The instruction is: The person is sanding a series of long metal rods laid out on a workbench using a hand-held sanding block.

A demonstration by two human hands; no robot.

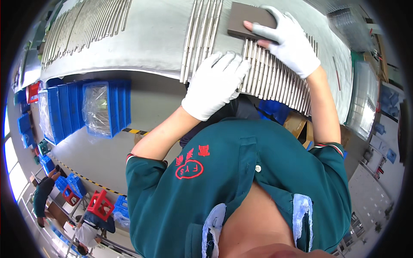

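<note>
rods [275, 77]: middle stretch hidden under left hand [215, 84] | brown block [248, 19]: right part covered by right hand [289, 41] | counter [150, 43]: far side cut off by top edge | bagged contents of blue crates [97, 105]: too blurred to tell
</note>
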